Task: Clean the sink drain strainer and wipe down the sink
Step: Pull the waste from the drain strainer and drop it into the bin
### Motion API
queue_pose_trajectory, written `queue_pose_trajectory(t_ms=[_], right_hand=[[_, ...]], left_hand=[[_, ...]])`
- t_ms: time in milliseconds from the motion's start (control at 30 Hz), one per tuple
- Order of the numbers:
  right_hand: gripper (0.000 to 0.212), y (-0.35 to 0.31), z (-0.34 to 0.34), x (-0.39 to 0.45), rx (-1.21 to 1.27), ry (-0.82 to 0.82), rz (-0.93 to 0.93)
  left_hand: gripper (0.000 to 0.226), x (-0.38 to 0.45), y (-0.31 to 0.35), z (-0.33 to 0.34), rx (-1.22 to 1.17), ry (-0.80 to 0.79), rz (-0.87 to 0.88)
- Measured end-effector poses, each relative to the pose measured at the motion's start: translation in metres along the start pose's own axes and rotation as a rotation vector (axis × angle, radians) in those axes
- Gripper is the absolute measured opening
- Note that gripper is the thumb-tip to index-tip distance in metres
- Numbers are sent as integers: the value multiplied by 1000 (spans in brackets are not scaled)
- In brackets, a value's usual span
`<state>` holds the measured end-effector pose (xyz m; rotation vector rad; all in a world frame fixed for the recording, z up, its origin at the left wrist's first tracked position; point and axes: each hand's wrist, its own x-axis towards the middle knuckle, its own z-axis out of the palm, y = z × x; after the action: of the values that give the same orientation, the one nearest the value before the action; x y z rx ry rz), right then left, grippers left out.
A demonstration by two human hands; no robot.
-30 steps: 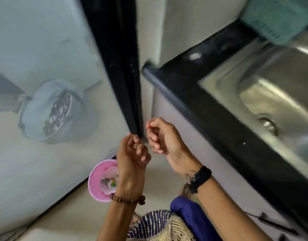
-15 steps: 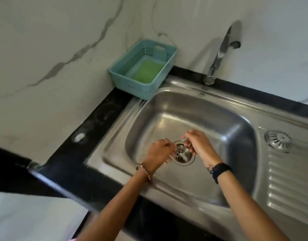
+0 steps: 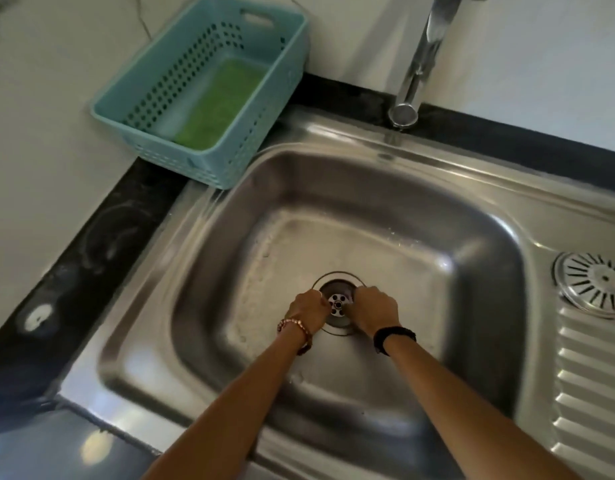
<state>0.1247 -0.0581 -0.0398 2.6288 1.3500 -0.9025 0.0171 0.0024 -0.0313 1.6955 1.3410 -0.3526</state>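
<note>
- The strainer (image 3: 338, 304) now sits in the drain at the near middle of the sink (image 3: 385, 209); a second ago both hands were away by the floor.
- Left hand (image 3: 308, 311) and right hand (image 3: 375, 313) pinch its rim, fingers curled together, probably seating it.
- Sink floor looks speckled, so wiping remains; a green pad (image 3: 223, 102) waits in the far-left basket (image 3: 285, 81).
</note>
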Motion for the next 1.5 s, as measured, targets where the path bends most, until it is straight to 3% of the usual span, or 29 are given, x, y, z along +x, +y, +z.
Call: queue_pose_trajectory(t_ms=[67, 167, 233, 400, 533, 700, 900, 1067, 1233, 1367, 1500], right_hand=[[17, 7, -14, -4, 254, 63, 29], [27, 18, -42, -15, 529, 108, 57], [16, 20, -55, -26, 621, 80, 23], [10, -10, -67, -63, 702, 21, -113], [9, -56, -68, -109, 755, -2, -280], [20, -126, -48, -185, 654, 50, -463], [35, -211, 21, -288, 692, -73, -693], [31, -271, 105, -347, 591, -340, -821], [18, -312, 196, -363, 424, -499, -840], [11, -330, 284, -340, 175, -538, -794], [8, -336, 391, -292, -22, -543, -723]], left_hand=[[24, 2, -2, -2, -79, 1, -32], [20, 0, 0, -10, -263, 2, -57], [16, -10, 7, -16, -437, -4, -61], [12, -63, 24, -41, -811, -7, 28], [21, -123, 3, -62, -974, 155, 121], [27, -208, -72, -74, -1064, 455, 176], [25, -317, -189, -67, -1111, 797, 205], [21, -382, -295, -39, -1231, 965, -32], [17, -398, -394, 1, -1376, 974, -260], [9, -378, -470, 48, -1308, 994, -494], [14, -323, -547, 107, -1185, 881, -604]])
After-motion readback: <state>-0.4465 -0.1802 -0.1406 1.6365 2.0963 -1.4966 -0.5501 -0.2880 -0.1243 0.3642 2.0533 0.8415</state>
